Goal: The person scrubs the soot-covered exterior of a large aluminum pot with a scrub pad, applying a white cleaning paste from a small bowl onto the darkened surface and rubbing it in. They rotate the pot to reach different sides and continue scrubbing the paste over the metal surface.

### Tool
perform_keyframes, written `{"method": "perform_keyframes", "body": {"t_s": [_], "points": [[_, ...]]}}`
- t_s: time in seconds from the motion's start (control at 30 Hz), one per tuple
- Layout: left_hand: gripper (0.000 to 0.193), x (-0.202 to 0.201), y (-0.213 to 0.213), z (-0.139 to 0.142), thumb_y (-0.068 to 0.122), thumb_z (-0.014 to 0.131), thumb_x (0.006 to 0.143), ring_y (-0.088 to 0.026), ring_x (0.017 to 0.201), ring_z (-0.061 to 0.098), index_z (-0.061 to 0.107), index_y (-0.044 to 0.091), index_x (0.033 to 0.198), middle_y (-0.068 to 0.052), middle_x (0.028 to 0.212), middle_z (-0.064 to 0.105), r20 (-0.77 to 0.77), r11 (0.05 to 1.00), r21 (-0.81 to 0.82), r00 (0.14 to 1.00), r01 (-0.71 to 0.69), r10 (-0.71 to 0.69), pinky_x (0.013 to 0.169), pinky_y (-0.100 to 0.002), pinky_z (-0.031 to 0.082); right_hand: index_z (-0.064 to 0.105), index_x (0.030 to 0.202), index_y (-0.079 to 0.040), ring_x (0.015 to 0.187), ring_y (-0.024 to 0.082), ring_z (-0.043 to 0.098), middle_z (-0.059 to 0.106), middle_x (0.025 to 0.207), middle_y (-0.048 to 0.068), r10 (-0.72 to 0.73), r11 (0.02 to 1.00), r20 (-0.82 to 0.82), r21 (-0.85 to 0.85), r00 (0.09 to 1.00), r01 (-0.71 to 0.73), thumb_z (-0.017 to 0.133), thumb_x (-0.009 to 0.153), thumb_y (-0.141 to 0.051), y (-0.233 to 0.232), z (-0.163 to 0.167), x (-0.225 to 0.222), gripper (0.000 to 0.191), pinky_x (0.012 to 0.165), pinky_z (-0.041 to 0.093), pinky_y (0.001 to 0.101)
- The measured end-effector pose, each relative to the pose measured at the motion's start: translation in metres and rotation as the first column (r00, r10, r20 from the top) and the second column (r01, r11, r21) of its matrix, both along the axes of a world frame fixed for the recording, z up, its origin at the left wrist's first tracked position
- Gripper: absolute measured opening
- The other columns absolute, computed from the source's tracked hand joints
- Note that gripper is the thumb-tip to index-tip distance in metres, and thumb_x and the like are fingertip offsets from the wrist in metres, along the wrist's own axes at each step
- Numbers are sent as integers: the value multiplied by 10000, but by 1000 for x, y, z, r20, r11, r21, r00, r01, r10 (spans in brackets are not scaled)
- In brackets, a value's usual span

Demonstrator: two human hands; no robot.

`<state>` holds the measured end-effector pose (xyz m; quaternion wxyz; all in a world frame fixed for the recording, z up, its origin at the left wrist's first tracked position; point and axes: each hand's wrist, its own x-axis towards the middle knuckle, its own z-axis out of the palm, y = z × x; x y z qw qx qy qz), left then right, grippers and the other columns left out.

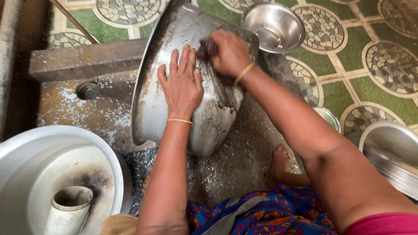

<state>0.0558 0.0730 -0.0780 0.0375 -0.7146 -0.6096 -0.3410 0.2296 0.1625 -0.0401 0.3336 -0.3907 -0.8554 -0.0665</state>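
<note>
Large steel pot (pixel 191 87) lies tilted on its side on wet floor (pixel 244 161). Outer wall carries grey scum and dark streaks; scrubbing looks part done. Left hand (pixel 182 85) flat, fingers spread, bracing pot. Right hand (pixel 230 54) closed around dark scrubber (pixel 208 49) near the rim.

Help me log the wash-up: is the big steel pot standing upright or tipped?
Tipped on its side: the big steel pot shows its outer wall, with the left hand flat on it and the right hand scrubbing.

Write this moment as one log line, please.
left hand: flat on pot | right hand: grip on scrubber, against pot | pot: tilted | bowl: behind
</note>
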Motion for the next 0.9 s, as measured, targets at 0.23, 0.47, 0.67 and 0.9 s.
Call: {"method": "perform_keyframes", "body": {"t_s": [0.23,0.47,0.67,0.9], "points": [[563,-1,4,6,303,452,1010,-304,1537,234,457,153,1553,-65,1648,341,62,996,-67,996,-61,65,1219,-623,-12,626,1178,-74,1075,390,576,618,1102,150,122,992,95,17,988,-124,706,880,-78,-46,-4,26,308,915,481,491],[630,-1,-4,-2,320,486,1004,-341,1577,162,405,100,1589,-118,1696,237,42,988,-56,988,-146,148,1269,-572,13,637,1101,-117,969,289,569,613,991,49,328,943,233,-126,915,-306,653,624,-72,-118,-3,58,480,798,451,449],[625,-5,-2,-6,263,460,1023,-292,1590,192,360,78,1612,-88,1711,261,94,994,-73,992,-82,88,1301,-474,70,585,1077,-70,1053,385,556,584,1064,158,282,958,151,6,947,-286,673,761,-46,-21,9,-8,329,889,470,487],[625,-5,4,-8,252,480,1009,-282,1578,204,366,64,1594,-85,1691,282,86,994,-54,992,-90,94,1292,-471,71,564,1021,-49,968,366,553,539,960,145,222,975,67,18,973,-223,695,872,-48,3,5,-24,198,848,471,467]]}}
